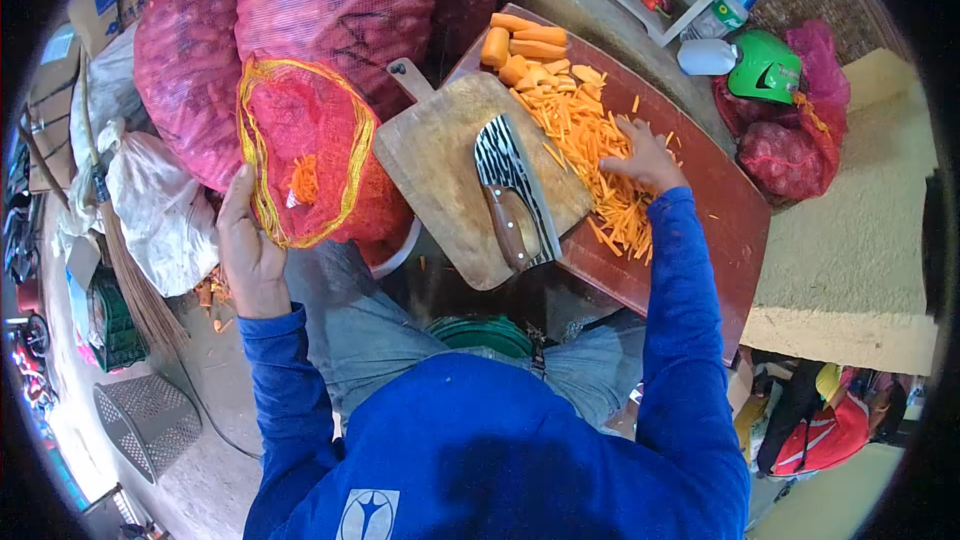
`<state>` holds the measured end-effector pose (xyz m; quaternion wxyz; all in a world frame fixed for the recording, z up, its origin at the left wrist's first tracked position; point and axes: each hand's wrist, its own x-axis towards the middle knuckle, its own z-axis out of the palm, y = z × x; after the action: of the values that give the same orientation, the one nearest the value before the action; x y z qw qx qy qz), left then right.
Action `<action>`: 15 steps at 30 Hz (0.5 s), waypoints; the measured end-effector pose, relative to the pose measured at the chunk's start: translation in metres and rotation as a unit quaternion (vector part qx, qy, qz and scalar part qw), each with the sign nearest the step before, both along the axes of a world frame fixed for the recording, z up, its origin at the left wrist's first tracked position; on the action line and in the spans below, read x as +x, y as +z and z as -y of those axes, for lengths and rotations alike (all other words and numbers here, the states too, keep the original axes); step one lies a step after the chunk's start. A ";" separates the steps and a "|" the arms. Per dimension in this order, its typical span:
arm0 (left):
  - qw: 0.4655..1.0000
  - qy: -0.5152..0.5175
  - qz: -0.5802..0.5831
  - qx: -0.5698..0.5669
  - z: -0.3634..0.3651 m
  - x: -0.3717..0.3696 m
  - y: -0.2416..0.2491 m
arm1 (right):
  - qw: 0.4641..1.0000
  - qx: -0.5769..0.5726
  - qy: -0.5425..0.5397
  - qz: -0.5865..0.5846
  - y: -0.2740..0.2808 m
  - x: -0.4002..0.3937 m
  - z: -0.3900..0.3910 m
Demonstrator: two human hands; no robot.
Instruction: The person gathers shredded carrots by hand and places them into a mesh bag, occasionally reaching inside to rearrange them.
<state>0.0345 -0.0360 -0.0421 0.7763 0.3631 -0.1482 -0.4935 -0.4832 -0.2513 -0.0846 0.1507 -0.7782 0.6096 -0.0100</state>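
Head view: left hand (pixel 250 248) grips yellow-rimmed red mesh bag (pixel 325 130); right hand (pixel 645 158), splayed loosely, apparently gathers shredded orange carrot (pixel 624 218) beneath its palm, next needing cupping.

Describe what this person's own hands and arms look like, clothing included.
The left hand and right hand are bare, with no gloves or watch visible. Both arms wear long blue sleeves, creased and reaching to the wrists. They belong to a blue top bearing a pale, roughly square emblem with a rounded figure.
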 end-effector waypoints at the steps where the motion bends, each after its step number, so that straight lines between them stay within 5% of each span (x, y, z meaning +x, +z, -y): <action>1: 1.000 0.000 -0.001 -0.002 -0.001 0.002 -0.002 | 1.000 -0.002 0.000 -0.001 -0.007 -0.004 0.000; 5: 1.000 0.000 -0.005 0.002 -0.003 0.004 -0.004 | 0.997 -0.070 -0.008 0.010 -0.025 -0.012 -0.009; 10: 1.000 -0.006 -0.009 -0.010 -0.001 0.003 0.000 | 0.975 -0.133 -0.021 0.177 -0.042 -0.013 -0.018; 15: 1.000 -0.013 -0.011 -0.022 0.003 0.007 0.007 | 0.919 -0.046 -0.129 0.369 -0.027 -0.015 -0.026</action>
<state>0.0420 -0.0395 -0.0352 0.7793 0.3385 -0.1554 -0.5040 -0.4983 -0.2252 -0.1112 0.3260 -0.6400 0.6050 -0.3437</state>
